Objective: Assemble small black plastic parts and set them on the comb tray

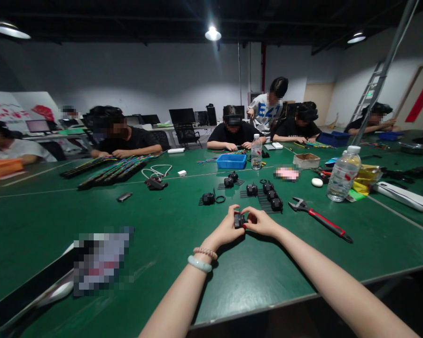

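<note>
Just above the green table (pixel 155 253), my left hand (pixel 228 229) grips a small black plastic part (pixel 238 220) between thumb and fingers. My right hand (pixel 262 222) pinches the same part from its right side; the fingertips cover some of it. Beyond my hands lie similar black parts with ribbed tails: one (pixel 207 199) with a black ring (pixel 220 199) beside it, a pair (pixel 230 180) farther back, and a cluster (pixel 273 199) to the right. A red-and-black adjustable wrench (pixel 320 219) rests right of my right hand.
Water bottles (pixel 342 176) stand at the right and beside a blue tray (pixel 231 161). A dark flat device (pixel 35 281) lies near left. Bundled wires (pixel 116 170) lie before a co-worker (pixel 121 136). A cardboard box (pixel 306 161) and white power strip (pixel 405 196) are farther right.
</note>
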Available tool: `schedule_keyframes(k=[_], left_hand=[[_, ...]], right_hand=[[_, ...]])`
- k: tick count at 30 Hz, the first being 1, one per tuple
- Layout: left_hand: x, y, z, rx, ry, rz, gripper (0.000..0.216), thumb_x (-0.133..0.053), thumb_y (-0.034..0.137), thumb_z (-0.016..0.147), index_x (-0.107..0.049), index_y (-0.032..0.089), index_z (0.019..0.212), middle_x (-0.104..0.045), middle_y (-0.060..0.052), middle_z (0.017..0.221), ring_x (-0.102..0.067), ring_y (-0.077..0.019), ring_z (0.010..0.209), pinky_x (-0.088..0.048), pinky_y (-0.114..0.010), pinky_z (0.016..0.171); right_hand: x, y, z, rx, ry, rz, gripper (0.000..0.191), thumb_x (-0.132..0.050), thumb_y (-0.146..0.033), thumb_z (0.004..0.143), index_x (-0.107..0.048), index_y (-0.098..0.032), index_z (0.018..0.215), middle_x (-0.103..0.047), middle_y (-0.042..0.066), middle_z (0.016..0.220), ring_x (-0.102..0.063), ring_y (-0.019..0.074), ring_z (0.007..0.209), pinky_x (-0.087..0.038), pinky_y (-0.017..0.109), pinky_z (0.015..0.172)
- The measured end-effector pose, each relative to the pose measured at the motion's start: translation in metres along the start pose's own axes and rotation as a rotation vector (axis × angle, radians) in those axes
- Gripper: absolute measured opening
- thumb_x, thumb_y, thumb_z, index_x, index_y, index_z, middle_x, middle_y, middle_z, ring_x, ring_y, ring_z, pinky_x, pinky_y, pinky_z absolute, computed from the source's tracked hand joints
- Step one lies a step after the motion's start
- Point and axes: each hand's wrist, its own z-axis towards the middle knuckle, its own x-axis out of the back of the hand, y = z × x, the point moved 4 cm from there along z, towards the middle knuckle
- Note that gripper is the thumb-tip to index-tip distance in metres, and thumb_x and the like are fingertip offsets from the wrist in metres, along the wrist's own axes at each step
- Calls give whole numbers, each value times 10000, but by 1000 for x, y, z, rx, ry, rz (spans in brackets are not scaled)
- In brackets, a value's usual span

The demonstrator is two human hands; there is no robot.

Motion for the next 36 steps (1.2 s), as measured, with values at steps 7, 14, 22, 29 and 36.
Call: schedule_keyframes(k=[7,14,22,29,36], left_hand=[[0,-1,0,6,-11,16,690,-553,111,610,-225,172,1215,-449,-74,1041,-497,-156,860,-403,-327,804],[0,1,1,29,-19,7,691,-546,110,607,-217,173,1211,-444,-76,1048,-498,-141,824,-413,-311,778],[1,2,1,28,-19,28,691,-534,107,605,-209,180,1210,-434,-76,1068,-498,-143,835,-409,-309,784],[1,2,1,40,-15,41,698,-536,104,601,-210,175,1214,-434,-82,1073,-501,-151,839,-411,-316,789],[0,0,0,23,-3,61,690,-530,108,607,-208,181,1213,-437,-75,1061,-501,-151,848,-404,-323,811]], right_hand=[[0,1,0,-20,-2,8,315,-545,-238,719,-508,-179,1026,-478,-61,582,-417,70,508,-323,187,527],[0,2,1,-25,1,-5,303,-525,-258,744,-520,-175,1036,-479,-54,587,-422,73,524,-316,187,530],[0,5,3,-49,14,-18,288,-510,-282,761,-546,-170,1025,-460,-50,584,-398,73,523,-302,189,523],[0,4,3,-62,30,-39,279,-490,-311,780,-563,-169,1009,-469,-43,576,-403,80,524,-296,193,519],[-1,6,3,-72,34,-49,285,-485,-331,783,-574,-168,999,-484,-39,582,-403,79,529,-288,193,517]])
